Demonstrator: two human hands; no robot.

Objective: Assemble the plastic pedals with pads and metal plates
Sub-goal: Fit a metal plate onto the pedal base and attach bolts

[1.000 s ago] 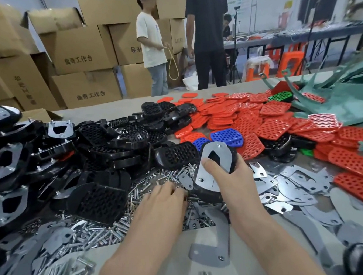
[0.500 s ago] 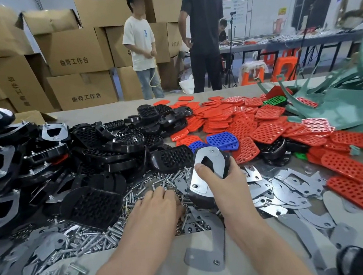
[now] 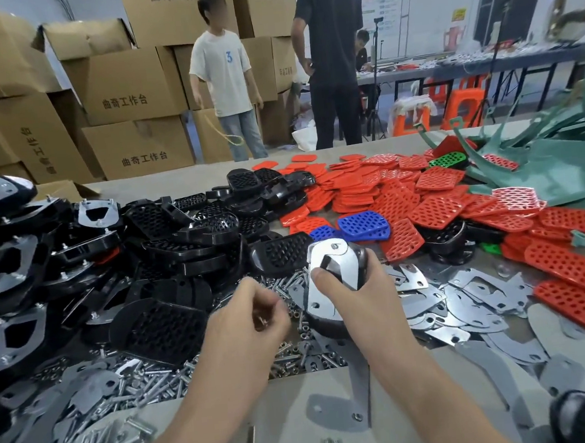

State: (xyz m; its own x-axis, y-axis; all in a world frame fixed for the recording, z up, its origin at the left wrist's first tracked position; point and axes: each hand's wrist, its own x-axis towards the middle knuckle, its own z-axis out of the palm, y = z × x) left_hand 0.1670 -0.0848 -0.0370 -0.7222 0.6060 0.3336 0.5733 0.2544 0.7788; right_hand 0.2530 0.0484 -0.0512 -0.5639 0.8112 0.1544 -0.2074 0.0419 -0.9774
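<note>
Worktop (image 3: 297,431) crowded with sorted parts; one black pedal (image 3: 362,266) under assembly at centre frame.
Right hand (image 3: 359,297) gripped the black pedal tilted up, thumb pressing the metal plate (image 3: 331,271) onto it, judged to keep the holes aligned. Left hand (image 3: 247,318) had its fingers (image 3: 268,304) curled, pinching what appeared to be a small fastener (image 3: 260,320) above the loose screws (image 3: 293,358), presumably for the plate. Red pads (image 3: 436,207) lay at right.

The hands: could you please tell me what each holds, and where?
Right hand grips the pedal round its middle, thumb on its plate. Left hand pinches something small, perhaps a screw.
</note>
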